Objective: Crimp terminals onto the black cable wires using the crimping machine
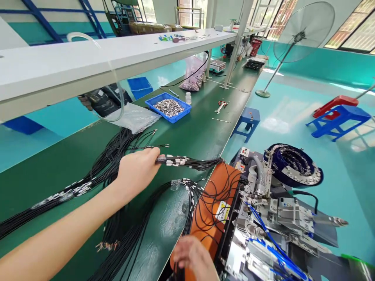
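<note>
My left hand [139,169] is closed around a bundle of black cables [202,163] with white sleeves, holding it above the green bench. The bundle's loose end points right, toward the orange machine cover. At the bottom, my right hand [195,255] is blurred, its fingers bent beside more black cables [187,218]; whether it grips any is unclear. Those cables curve over the bench edge onto the orange cover [224,175], with a clear tape band [175,184] around them. Another cable bundle [70,193] lies left, partly behind my left arm.
A blue tray [187,113] of small metal parts stands on the bench [202,128], near a wrench [219,107] and a plastic bag [134,117]. Right of the bench is a machine [281,222] with a bowl feeder [318,175]. A white shelf [73,58] overhangs the bench.
</note>
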Demonstrator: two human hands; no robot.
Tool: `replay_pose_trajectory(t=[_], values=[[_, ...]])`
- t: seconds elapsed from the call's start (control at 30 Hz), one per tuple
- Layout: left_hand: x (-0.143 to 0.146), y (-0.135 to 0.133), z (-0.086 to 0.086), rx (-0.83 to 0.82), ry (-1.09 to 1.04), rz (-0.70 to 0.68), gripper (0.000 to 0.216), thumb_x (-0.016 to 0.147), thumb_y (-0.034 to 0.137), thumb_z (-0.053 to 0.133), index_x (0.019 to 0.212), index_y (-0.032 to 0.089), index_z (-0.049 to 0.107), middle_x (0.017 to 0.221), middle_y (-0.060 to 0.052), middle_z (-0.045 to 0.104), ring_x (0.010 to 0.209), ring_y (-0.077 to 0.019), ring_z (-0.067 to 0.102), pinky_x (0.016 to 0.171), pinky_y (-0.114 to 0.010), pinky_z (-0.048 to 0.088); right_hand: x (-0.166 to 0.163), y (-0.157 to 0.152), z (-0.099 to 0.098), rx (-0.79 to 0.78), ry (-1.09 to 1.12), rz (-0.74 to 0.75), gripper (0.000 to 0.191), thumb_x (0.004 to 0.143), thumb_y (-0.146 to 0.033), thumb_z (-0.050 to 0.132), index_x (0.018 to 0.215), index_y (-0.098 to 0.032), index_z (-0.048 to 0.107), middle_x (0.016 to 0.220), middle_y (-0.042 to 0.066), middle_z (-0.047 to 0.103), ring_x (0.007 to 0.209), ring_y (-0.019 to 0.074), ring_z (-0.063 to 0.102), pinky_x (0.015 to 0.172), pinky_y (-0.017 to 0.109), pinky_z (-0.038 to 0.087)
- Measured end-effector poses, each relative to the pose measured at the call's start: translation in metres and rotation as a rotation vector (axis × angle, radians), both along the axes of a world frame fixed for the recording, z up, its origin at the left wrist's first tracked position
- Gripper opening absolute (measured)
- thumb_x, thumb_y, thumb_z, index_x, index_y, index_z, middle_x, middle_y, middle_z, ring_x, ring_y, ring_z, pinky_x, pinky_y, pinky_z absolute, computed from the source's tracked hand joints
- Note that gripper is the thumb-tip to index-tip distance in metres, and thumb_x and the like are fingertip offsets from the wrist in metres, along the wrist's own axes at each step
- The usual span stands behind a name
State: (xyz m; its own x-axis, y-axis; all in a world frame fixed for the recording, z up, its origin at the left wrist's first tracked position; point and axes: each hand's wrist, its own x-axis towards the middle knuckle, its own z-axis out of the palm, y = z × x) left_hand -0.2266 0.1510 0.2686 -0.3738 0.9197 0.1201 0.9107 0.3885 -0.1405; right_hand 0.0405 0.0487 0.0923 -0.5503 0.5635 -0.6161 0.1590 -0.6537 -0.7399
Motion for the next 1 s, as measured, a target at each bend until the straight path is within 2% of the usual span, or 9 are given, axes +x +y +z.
replay_pose_trajectory(t=[0.07,0.13,0.27,0.43,0.57,0.67,0.77,0.87,1.0], values=[[0.01,-0.029,0.007,-0.046,0.021,-0.031,0.025,0.089,0.033,0.039,0.078,0.021,0.057,0.076,-0.006,0.063,0.073,-0.0254,0.062,0.058,-0.03,0.034,-0.03,0.038,0.014,-0.279,0.391,-0.196,0.063,0.085,-0.068,0.041,0.117,-0.016,0.058,0.123,0.015,0.061,0.111,0.0241,0.06,0.09,0.038,0.048],[0.018,-0.055,0.012,-0.121,-0.006,-0.055,0.026,0.089,0.031,0.037,0.077,0.021,0.058,0.073,-0.007,0.062,0.071,-0.0253,0.062,0.06,-0.031,0.037,-0.052,0.078,0.023,-0.479,0.562,-0.324,0.067,0.084,-0.071,0.037,0.11,-0.013,0.059,0.123,0.018,0.06,0.114,0.0228,0.059,0.091,0.037,0.049],[0.033,-0.103,0.006,-0.405,-0.172,-0.069,0.015,0.084,0.021,0.044,0.081,0.022,0.059,0.076,-0.007,0.063,0.073,-0.028,0.063,0.063,-0.035,0.042,-0.074,0.139,0.008,-0.553,0.617,-0.517,0.063,0.081,-0.072,0.041,0.096,-0.014,0.06,0.099,0.015,0.067,0.099,0.0234,0.064,0.085,0.038,0.053],[0.066,-0.165,-0.047,-0.723,-0.451,-0.117,0.016,0.079,0.017,0.048,0.09,0.022,0.06,0.09,-0.011,0.067,0.082,-0.0316,0.067,0.068,-0.04,0.046,-0.081,0.157,-0.027,-0.557,0.561,-0.514,0.041,0.089,-0.054,0.048,0.093,-0.015,0.058,0.079,0.008,0.067,0.078,0.0214,0.067,0.07,0.037,0.055],[0.091,-0.213,-0.098,-0.747,-0.602,-0.119,0.015,0.077,0.029,0.054,0.09,0.023,0.06,0.089,-0.012,0.07,0.085,-0.0331,0.068,0.07,-0.04,0.048,-0.08,0.153,-0.024,-0.546,0.594,-0.483,0.015,0.091,-0.032,0.054,0.09,-0.017,0.057,0.057,-0.005,0.055,0.05,0.0102,0.058,0.054,0.023,0.05],[0.097,-0.243,-0.121,-0.786,-0.682,-0.063,0.017,0.072,0.038,0.057,0.083,0.025,0.062,0.085,-0.011,0.071,0.084,-0.035,0.068,0.068,-0.041,0.049,-0.082,0.149,0.001,-0.568,0.657,-0.376,0.012,0.094,-0.023,0.049,0.093,-0.016,0.058,0.047,-0.011,0.04,0.038,0.0048,0.044,0.046,0.016,0.042],[0.083,-0.263,-0.133,-0.764,-0.677,-0.036,0.02,0.064,0.035,0.064,0.08,0.024,0.064,0.085,-0.01,0.071,0.085,-0.0343,0.067,0.074,-0.044,0.049,-0.086,0.141,0.042,-0.586,0.736,-0.238,0.016,0.097,-0.023,0.045,0.094,-0.016,0.059,0.046,-0.012,0.036,0.035,0.0026,0.039,0.043,0.013,0.038],[0.046,-0.276,-0.14,-0.671,-0.565,-0.073,0.027,0.055,0.025,0.07,0.081,0.02,0.064,0.085,-0.01,0.07,0.091,-0.0319,0.066,0.098,-0.05,0.038,-0.086,0.138,0.093,-0.445,0.926,-0.135,0.006,0.092,-0.02,0.053,0.093,-0.017,0.058,0.046,-0.012,0.038,0.036,0.0021,0.039,0.045,0.013,0.039],[-0.006,-0.29,-0.135,-0.493,-0.492,0.045,0.018,0.065,0.015,0.062,0.082,0.02,0.062,0.087,-0.007,0.07,0.094,-0.0256,0.065,0.101,-0.045,0.037,-0.083,0.163,0.149,-0.236,0.923,-0.201,0.007,0.085,-0.026,0.063,0.092,-0.024,0.06,0.045,-0.011,0.04,0.035,0.0044,0.037,0.044,0.017,0.041]])
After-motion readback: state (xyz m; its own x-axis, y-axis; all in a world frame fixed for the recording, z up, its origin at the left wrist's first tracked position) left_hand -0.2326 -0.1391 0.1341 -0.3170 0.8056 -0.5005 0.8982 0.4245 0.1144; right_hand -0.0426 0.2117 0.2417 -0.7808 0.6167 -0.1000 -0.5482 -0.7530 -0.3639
